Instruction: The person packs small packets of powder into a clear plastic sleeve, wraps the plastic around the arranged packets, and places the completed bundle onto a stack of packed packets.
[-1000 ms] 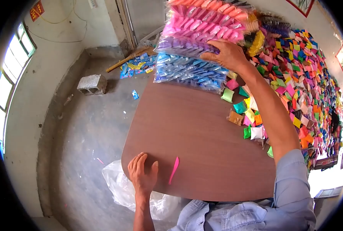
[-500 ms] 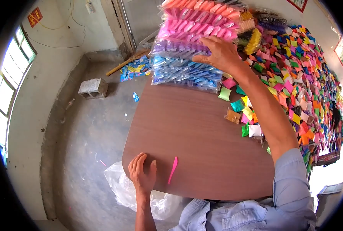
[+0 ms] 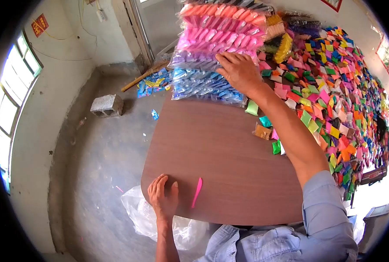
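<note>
My right hand (image 3: 240,73) reaches to the far side of the table, palm down on a layered stack of clear bags with small coloured packets. Its fingers are stretched out over the purple packets (image 3: 190,60), with the blue packets (image 3: 205,83) just below. Whether the fingertips press the plastic I cannot tell. At the near left edge of the brown table (image 3: 220,153) rests my left hand (image 3: 163,197), fingers apart and holding nothing. Just right of it lies a pink plastic knife (image 3: 197,192).
A large heap of loose coloured packets (image 3: 330,96) spreads along the right, some lying on the table's right edge. Clear plastic sheeting (image 3: 137,212) hangs below the near left corner. On the floor stand a concrete block (image 3: 107,105) and a pole (image 3: 144,76) beside blue wrappers (image 3: 153,85).
My right hand has shifted slightly left and down over the bags, with its fingers closer together. My left hand and the pink knife stay in place; the view has tilted slightly.
</note>
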The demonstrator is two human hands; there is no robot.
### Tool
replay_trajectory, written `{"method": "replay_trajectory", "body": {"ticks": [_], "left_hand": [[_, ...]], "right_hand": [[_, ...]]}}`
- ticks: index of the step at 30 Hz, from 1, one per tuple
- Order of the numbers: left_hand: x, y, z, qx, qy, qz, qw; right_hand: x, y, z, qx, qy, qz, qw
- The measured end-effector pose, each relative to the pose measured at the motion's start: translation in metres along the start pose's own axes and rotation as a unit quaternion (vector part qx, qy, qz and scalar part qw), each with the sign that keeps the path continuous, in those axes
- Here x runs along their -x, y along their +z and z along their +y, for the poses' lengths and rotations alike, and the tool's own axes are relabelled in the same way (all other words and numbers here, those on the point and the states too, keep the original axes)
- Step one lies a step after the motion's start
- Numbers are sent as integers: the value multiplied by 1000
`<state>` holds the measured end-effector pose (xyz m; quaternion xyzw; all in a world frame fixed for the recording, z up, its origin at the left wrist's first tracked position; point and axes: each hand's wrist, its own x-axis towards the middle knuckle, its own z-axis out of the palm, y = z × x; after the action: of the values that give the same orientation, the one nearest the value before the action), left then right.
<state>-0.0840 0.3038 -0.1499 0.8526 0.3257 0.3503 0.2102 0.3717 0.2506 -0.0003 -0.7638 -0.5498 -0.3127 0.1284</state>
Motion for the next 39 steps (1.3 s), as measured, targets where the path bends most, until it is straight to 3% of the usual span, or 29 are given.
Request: {"method": "replay_trajectory", "body": {"ticks": [3,7,12,16,23,33,35,39], "left_hand": [[1,0,0,-5,4,5,1000],[-1,-2,2,3,23,5,1000],[0,0,0,-1,29,11,1000],[2,4,-4,-12,41,13,999],[3,6,-5,-38,61,-4,997],[5,9,-10,-90,58,-1,994],[3,13,-27,-151,79,43,984],[0,11,-35,-107,54,26,993]], "right_hand": [[5,-12,-10,28,19,56,998],[40,-53,-43,-30,19,93,995],[178,-82,-104,-133,7,36,990],[284,-137,-139,-218,88,-73,969],[414,-202,-152,-211,261,-62,940],[450,-212,-161,-172,331,13,928],[454,-211,-161,-188,323,38,927],[466,-208,-159,-231,344,100,905]]}}
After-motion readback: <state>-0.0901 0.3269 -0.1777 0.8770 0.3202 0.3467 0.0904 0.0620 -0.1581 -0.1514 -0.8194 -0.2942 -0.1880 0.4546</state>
